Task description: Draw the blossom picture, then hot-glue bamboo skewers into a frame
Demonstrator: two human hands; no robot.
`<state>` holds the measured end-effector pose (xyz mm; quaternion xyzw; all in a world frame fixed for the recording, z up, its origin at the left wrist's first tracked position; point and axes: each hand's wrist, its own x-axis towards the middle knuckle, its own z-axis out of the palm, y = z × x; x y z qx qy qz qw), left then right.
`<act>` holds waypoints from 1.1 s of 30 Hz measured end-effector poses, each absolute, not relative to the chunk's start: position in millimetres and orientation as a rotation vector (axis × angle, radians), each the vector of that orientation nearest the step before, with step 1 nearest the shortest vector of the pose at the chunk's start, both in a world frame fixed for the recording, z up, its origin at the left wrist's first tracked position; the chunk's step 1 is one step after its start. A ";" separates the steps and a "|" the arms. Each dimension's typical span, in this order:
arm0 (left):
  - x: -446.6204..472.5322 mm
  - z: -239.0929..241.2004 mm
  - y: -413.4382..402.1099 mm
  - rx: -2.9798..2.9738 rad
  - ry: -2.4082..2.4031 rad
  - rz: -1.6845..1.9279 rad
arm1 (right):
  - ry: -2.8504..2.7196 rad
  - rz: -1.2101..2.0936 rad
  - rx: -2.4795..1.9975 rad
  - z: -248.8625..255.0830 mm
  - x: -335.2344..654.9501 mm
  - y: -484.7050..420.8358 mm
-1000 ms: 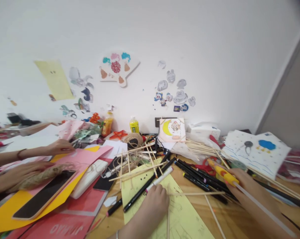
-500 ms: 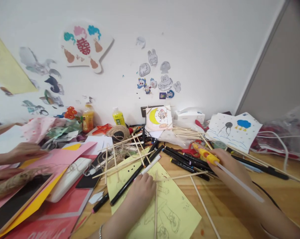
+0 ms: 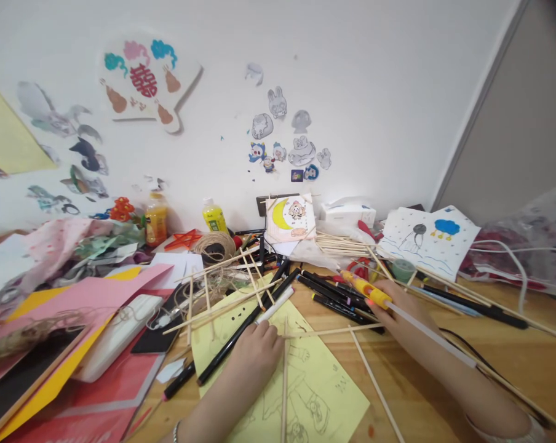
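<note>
My right hand (image 3: 400,304) is wrapped around a yellow glue gun (image 3: 368,289). Its nozzle points up and left, and a long translucent glue stick (image 3: 432,337) sticks out of its back end. My left hand (image 3: 258,351) is closed, resting on a yellow sheet of paper (image 3: 336,394) with pencil drawings. Its fingertips pinch the left end of a thin wooden stick (image 3: 328,332); the exact grip is partly hidden. Another wooden stick (image 3: 284,394) crosses there, running toward me. A black marker (image 3: 227,351) and a white marker (image 3: 278,304) lie just beyond that hand.
Several black markers (image 3: 333,301) lie between my hands. Joined sticks (image 3: 222,304) rest beyond the paper, near a twine roll (image 3: 216,246). Pink paper (image 3: 103,286), a white power bank (image 3: 119,335) and a twine bundle (image 3: 19,344) are left. A black cord (image 3: 476,351) passes my right forearm.
The glue gun in my right hand has shifted slightly left and down. Another person's hands at the left have drawn back, almost out of view. My left hand stays on the sticks.
</note>
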<state>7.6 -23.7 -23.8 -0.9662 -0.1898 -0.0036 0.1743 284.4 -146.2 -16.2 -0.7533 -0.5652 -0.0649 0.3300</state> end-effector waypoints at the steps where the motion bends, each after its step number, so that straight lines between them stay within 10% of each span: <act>1: 7.8 -23.4 -23.6 -2.739 -0.541 -0.008 | -1.478 -0.157 -1.976 -16.0 284.4 -145.9; 33: 4.6 -17.9 -23.4 -2.775 -0.500 -0.042 | -1.423 -0.157 -2.060 -41.2 279.6 -137.2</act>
